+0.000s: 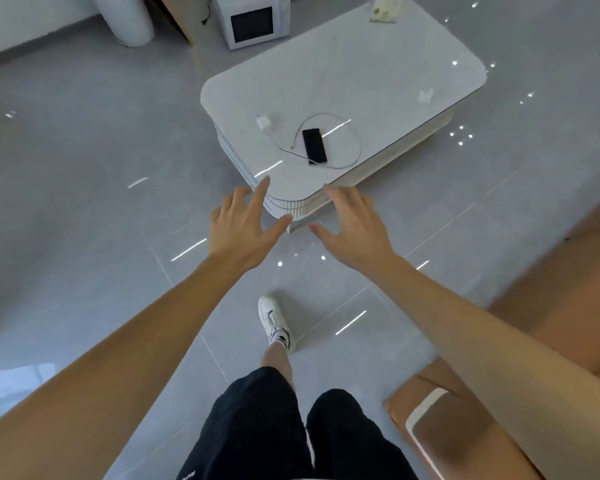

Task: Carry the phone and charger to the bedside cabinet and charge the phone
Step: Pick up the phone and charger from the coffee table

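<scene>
From the head camera, a black phone (314, 146) lies flat and face up on a white low table (378, 74) with rounded corners, its dark screen blank, its long axis running roughly from 11 to 5 o'clock. At about 10 o'clock from the phone, near it but apart, sits a small white charger plug (264, 121), and a thin white cable (355, 140) runs from the plug, loops wide around the phone's 3 o'clock side and passes under or just beside the phone's lower end; its free tip lies just at the phone's 9 o'clock side. All three rest toward the table's near end. At 6 o'clock from the phone, both bare arms stretch forward over the grey glossy tiled floor (84, 168). The left hand (245, 230) is spread wide with fingers apart, empty, its index fingertip overlapping the table's near corner in view. The right hand (352, 226) is likewise open and empty, fingers splayed, just at the table's near edge. Below, black shorts (257, 427) and a white sneaker (272, 318) show. A tan sofa (568, 289) sits at 4 o'clock, and a white boxy appliance (253, 20) stands at 12 o'clock.
</scene>
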`<action>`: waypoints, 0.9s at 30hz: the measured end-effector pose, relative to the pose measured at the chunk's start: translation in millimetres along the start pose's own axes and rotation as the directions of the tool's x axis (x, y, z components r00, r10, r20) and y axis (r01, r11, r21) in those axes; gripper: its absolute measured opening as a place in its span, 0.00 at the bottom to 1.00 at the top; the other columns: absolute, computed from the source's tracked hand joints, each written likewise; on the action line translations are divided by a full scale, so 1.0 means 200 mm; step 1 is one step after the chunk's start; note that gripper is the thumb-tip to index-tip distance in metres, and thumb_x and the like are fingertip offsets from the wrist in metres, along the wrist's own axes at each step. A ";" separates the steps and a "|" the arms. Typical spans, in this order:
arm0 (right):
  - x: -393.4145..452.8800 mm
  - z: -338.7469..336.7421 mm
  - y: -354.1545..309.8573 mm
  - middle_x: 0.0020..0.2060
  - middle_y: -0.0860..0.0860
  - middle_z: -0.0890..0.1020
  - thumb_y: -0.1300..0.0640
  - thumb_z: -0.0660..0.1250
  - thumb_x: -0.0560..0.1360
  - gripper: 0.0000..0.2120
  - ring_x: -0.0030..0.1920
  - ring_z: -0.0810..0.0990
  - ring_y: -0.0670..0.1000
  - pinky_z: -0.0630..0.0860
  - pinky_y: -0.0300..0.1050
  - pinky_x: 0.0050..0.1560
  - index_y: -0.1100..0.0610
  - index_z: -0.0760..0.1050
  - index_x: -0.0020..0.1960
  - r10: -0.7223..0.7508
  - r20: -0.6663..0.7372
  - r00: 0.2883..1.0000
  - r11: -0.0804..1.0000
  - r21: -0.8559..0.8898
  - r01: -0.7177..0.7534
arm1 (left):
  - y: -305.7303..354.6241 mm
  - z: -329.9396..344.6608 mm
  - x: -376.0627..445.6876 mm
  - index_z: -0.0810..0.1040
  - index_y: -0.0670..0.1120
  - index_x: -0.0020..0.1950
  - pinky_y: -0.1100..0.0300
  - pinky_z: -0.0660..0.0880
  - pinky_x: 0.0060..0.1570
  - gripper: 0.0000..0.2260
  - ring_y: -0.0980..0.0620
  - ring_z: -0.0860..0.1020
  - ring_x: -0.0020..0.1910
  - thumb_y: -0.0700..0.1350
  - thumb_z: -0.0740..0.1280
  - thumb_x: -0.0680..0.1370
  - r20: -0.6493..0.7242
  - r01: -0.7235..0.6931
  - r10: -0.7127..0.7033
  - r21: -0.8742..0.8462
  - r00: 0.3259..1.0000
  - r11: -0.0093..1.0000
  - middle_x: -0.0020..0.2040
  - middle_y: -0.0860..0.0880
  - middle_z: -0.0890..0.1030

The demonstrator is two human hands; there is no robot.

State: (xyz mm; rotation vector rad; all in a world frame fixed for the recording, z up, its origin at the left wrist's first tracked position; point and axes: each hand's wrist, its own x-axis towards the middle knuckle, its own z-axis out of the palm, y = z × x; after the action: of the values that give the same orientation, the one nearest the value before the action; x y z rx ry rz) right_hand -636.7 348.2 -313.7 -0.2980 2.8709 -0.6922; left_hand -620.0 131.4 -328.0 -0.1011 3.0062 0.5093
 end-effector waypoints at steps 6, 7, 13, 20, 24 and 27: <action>0.70 0.17 0.20 0.73 0.53 0.71 0.43 0.70 0.77 0.36 0.70 0.69 0.59 0.76 0.57 0.62 0.53 0.64 0.80 0.066 0.012 0.998 0.998 0.022 -0.066 | -0.15 0.25 0.66 0.57 0.54 0.83 0.41 0.70 0.65 0.36 0.40 0.71 0.71 0.71 0.53 0.79 0.099 0.016 -0.017 0.018 0.995 1.000 0.74 0.43 0.72; 0.79 0.22 0.24 0.73 0.53 0.71 0.43 0.70 0.77 0.35 0.70 0.69 0.58 0.76 0.57 0.62 0.52 0.64 0.80 0.073 0.014 0.997 0.997 0.025 -0.074 | -0.17 0.31 0.75 0.57 0.54 0.83 0.41 0.70 0.66 0.37 0.40 0.70 0.72 0.71 0.52 0.79 0.116 0.021 -0.023 0.017 0.993 1.000 0.74 0.43 0.72; 1.37 0.56 0.58 0.73 0.50 0.71 0.43 0.69 0.78 0.34 0.70 0.70 0.57 0.75 0.55 0.63 0.50 0.63 0.80 0.093 0.039 0.995 0.992 0.078 -0.096 | -0.24 0.77 1.30 0.57 0.54 0.84 0.39 0.70 0.68 0.36 0.40 0.70 0.73 0.70 0.51 0.79 0.161 0.085 -0.078 -0.032 0.984 0.996 0.77 0.44 0.70; 2.02 1.00 1.02 0.71 0.53 0.70 0.40 0.67 0.78 0.32 0.69 0.69 0.58 0.71 0.51 0.60 0.49 0.64 0.78 0.245 0.073 0.967 0.942 0.217 -0.255 | -0.39 1.34 1.89 0.58 0.49 0.83 0.37 0.70 0.67 0.32 0.39 0.69 0.72 0.63 0.58 0.83 0.172 0.239 -0.219 -0.101 0.960 0.966 0.76 0.42 0.69; 2.34 1.17 1.15 0.68 0.57 0.70 0.39 0.69 0.77 0.34 0.67 0.71 0.63 0.76 0.57 0.58 0.53 0.65 0.76 0.305 0.106 0.946 0.928 0.190 -0.321 | -0.44 1.55 2.26 0.58 0.45 0.82 0.42 0.69 0.65 0.35 0.38 0.68 0.74 0.62 0.61 0.82 0.146 0.399 -0.373 -0.256 0.916 0.881 0.76 0.41 0.69; 2.53 1.29 1.17 0.68 0.57 0.68 0.35 0.71 0.73 0.40 0.67 0.70 0.64 0.76 0.58 0.59 0.56 0.62 0.76 0.387 0.108 0.916 0.906 0.140 -0.399 | -0.48 1.67 2.53 0.62 0.40 0.78 0.44 0.69 0.63 0.35 0.37 0.69 0.72 0.61 0.64 0.80 0.114 0.501 -0.495 -0.354 0.862 0.790 0.73 0.39 0.70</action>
State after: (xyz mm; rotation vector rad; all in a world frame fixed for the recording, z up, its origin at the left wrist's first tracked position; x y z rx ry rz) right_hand -1105.0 323.0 -710.5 0.2678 2.6563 -0.7990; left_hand -1089.6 126.8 -724.7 -0.8858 2.6511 0.9897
